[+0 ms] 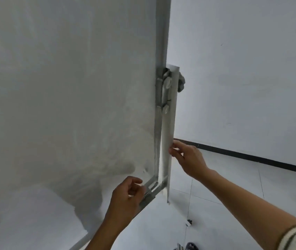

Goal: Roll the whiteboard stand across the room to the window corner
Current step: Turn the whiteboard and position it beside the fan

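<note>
The whiteboard stand fills the left of the view: a large white board (68, 91) in a grey metal frame, fixed by a bracket and knobs (167, 87) to a white upright post (168, 141). My left hand (127, 197) pinches the board's lower frame edge near its bottom right corner. My right hand (187, 157) holds the upright post from the right, fingers curled on its edge. One foot of the stand with a small caster (189, 222) shows on the floor below.
A white wall (242, 69) with a black skirting strip (251, 156) runs close behind the stand on the right. Pale floor tiles (206, 204) lie below. My shoe tip (191, 246) shows at the bottom edge.
</note>
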### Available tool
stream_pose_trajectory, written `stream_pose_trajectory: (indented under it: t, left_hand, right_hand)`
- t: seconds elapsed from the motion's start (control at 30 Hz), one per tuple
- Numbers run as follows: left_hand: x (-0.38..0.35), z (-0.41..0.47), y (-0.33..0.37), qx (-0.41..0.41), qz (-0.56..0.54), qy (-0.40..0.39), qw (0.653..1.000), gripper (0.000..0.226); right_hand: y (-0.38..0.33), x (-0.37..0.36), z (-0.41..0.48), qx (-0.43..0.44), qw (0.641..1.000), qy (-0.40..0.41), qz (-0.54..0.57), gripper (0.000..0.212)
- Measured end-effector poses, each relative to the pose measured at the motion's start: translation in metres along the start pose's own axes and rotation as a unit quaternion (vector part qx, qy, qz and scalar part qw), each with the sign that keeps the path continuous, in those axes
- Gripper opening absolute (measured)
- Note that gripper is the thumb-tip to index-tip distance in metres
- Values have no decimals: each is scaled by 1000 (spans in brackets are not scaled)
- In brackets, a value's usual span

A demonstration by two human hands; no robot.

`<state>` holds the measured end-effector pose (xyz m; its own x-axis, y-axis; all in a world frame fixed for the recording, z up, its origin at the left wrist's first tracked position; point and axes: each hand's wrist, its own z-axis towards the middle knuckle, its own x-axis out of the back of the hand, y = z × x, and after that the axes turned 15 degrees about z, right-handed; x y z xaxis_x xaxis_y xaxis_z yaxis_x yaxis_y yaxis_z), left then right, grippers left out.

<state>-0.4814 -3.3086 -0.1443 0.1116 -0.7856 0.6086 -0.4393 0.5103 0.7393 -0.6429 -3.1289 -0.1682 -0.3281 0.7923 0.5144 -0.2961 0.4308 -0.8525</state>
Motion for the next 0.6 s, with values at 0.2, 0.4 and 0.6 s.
stream_pose_trajectory:
  t: [0.2,0.4,0.6]
  left_hand:
    - [-11,41,51,0,-6,70,998,11]
    - [16,85,63,-10,10,153,988,11]
    - [62,131,66,-5,7,240,971,10]
  right_hand:
    - [12,5,43,61,996,-64,2,32]
    - [-1,-20,120,84,986,-140,24,33]
    - [-27,-64,201,129,954,-270,-3,41]
